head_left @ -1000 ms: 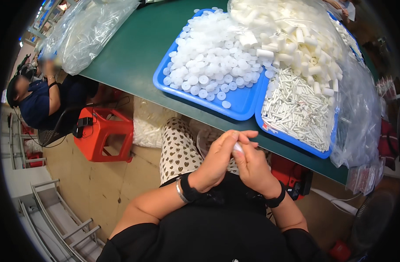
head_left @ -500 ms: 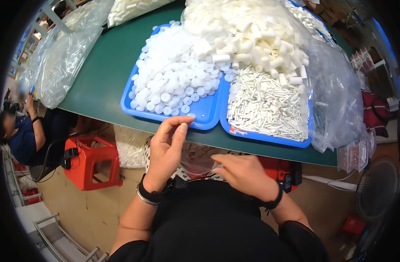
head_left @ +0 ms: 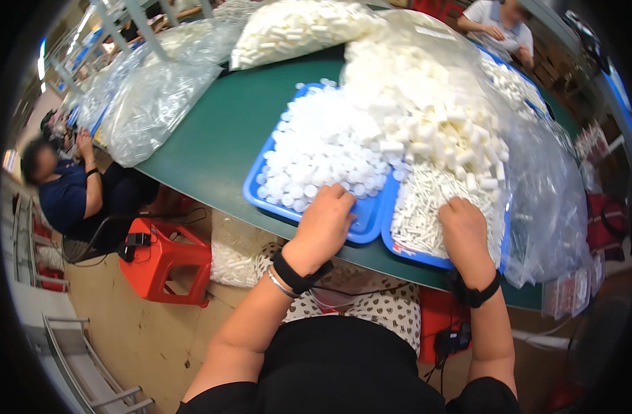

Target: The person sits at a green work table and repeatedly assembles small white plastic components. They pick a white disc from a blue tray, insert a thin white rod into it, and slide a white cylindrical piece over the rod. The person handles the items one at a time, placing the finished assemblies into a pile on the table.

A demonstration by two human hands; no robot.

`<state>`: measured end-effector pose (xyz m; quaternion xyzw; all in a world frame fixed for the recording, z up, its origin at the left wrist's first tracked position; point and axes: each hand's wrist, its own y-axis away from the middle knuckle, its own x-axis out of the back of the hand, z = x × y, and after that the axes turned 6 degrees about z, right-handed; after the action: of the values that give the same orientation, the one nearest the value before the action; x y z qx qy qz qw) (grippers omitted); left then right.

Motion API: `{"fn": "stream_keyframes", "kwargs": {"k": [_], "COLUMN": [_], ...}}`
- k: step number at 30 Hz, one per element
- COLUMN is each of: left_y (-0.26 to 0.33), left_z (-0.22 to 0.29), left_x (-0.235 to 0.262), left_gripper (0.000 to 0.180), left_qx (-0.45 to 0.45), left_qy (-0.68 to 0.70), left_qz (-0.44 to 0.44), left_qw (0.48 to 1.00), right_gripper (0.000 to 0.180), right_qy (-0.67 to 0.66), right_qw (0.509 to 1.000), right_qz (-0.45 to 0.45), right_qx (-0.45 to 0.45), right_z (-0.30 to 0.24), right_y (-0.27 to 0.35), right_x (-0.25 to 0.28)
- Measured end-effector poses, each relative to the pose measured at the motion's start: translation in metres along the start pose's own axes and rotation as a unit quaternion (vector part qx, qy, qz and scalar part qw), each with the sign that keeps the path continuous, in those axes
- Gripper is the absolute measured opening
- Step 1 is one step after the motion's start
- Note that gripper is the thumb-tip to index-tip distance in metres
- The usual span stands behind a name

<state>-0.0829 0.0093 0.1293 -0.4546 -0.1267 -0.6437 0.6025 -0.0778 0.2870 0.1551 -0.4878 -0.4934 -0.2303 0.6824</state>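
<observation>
My left hand (head_left: 325, 222) reaches over the front edge of a blue tray (head_left: 259, 192) heaped with small white plastic discs (head_left: 316, 148). Its fingers are curled together at the edge of the heap, and whatever they pinch is hidden. In the second blue tray (head_left: 387, 238), to the right, lie many thin white pins (head_left: 421, 200). There my right hand (head_left: 463, 231) bends down with curled fingers touching the pins; its fingertips are out of sight. Behind both trays spills a pile of cream-white cylinders (head_left: 461, 148) from a large clear bag (head_left: 399, 62).
Clear plastic bags (head_left: 153, 103) lie at the table's left, another bag (head_left: 547, 200) hangs at the right. A bag of white cylinders (head_left: 288, 31) stands at the back. A red stool (head_left: 167, 259) and a seated person (head_left: 71, 190) are left; another person (head_left: 499, 27) sits across.
Both hands have moved forward from near my lap: the left to the disc tray, the right into the pin tray. The view has shifted, so the table appears lower and further right.
</observation>
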Motion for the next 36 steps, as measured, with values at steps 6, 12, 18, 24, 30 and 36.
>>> {"fn": "stream_keyframes", "kwargs": {"k": [6,12,18,24,30,36], "left_y": [0.003,0.006,0.003,0.005,0.010,0.011], "left_z": [-0.007,-0.007,-0.002,-0.003,-0.014,-0.011], "left_x": [-0.001,0.005,0.010,0.013,-0.002,-0.006], "left_gripper": [0.018,0.020,0.020,0.019,0.011,0.009], "left_qx": [-0.001,-0.008,0.012,0.007,-0.042,-0.031], "left_qy": [0.030,0.046,-0.010,0.030,0.066,0.085], "left_qz": [0.019,0.043,0.038,0.045,0.054,0.129], "left_qw": [0.999,0.998,0.999,0.999,0.995,0.988], "right_gripper": [0.009,0.005,0.008,0.008,0.007,0.010], "right_qy": [-0.162,-0.270,-0.454,-0.508,-0.519,-0.540], "right_qw": [0.979,0.927,0.817,0.786,0.779,0.769], "right_qz": [0.034,0.102,0.171,0.143,0.139,0.140], "right_qx": [-0.120,-0.241,-0.312,-0.322,-0.323,-0.313], "right_z": [-0.009,-0.018,-0.028,-0.039,-0.045,-0.052], "right_y": [0.004,0.012,0.020,0.024,0.031,0.030], "right_x": [0.024,0.050,0.046,0.044,0.041,0.044]}}
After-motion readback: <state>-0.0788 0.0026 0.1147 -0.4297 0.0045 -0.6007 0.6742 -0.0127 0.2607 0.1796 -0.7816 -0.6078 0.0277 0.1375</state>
